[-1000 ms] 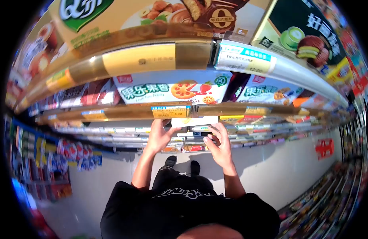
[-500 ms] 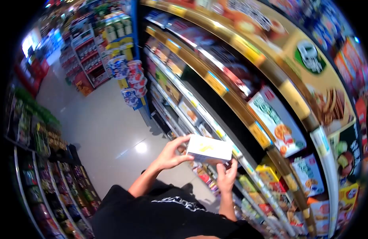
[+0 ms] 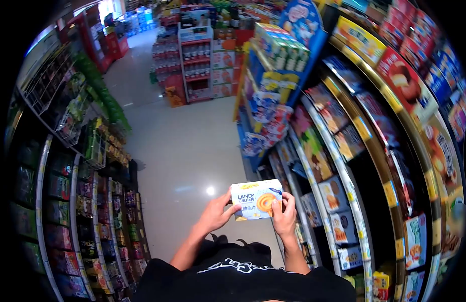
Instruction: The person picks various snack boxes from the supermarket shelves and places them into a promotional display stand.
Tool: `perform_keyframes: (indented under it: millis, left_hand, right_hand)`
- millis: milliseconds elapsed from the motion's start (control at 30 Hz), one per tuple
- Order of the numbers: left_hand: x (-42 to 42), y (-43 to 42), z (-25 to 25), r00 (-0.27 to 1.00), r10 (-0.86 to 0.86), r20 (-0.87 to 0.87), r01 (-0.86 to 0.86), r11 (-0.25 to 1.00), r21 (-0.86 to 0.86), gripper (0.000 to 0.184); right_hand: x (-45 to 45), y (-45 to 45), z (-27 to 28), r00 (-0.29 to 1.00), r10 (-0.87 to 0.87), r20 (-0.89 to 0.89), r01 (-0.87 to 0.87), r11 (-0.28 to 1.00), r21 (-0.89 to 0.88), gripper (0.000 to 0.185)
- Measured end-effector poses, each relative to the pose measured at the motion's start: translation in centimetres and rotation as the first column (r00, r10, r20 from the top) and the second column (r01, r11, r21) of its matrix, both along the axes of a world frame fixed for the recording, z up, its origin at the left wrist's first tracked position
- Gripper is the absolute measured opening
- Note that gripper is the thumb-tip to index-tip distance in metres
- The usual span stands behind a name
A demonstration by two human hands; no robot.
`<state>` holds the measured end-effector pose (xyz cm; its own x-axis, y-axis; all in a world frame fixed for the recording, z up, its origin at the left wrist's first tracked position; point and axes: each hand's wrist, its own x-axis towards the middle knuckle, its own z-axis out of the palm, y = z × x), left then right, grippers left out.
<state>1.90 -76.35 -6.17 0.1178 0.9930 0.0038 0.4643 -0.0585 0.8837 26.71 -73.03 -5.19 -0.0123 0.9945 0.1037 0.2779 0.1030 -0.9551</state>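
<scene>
I had the LANDY Castle cookie box (image 3: 250, 202) pinched between both hands, its printed front turned up toward my camera. The left hand (image 3: 216, 213) was closed on the left edge, thumb pressed on the front face and fingers curled round the side. The right hand (image 3: 286, 216) was closed on the opposite edge, its thumb lying just under the picture of a ring-shaped cookie (the smaller print was too blurred for me to read). Below the box I saw the black T-shirt (image 3: 228, 287) with white lettering across it, and beyond it the pale, shiny floor (image 3: 182, 146) of the aisle. To the right, well apart from the grip, ran the shelves with their price rails, where a white box with green lettering (image 3: 415, 241) stood on its shelf. Farther up the aisle was a blue display rack (image 3: 241, 143), topped with green-and-white cartons (image 3: 286, 48). On the left I made out shelving (image 3: 41, 183) filled with packets.
</scene>
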Motion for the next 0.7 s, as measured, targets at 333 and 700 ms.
perform_keyframes:
  millis: [333,700]
  left_hand:
    - [-9.5,4.9,-4.5,0.798,0.599,-0.07,-0.543,0.764,0.35,0.065]
    - [-24.2,21.2,-3.0,0.922,0.388,-0.013,-0.387,0.915,-0.115,0.092]
  right_hand:
    - [-16.6,11.7,-2.0,0.846,0.496,0.196,-0.454,0.863,-0.224,0.069]
    - [-32.7,35.3,-2.9,0.6,0.722,0.344,-0.703,0.681,-0.203,0.07]
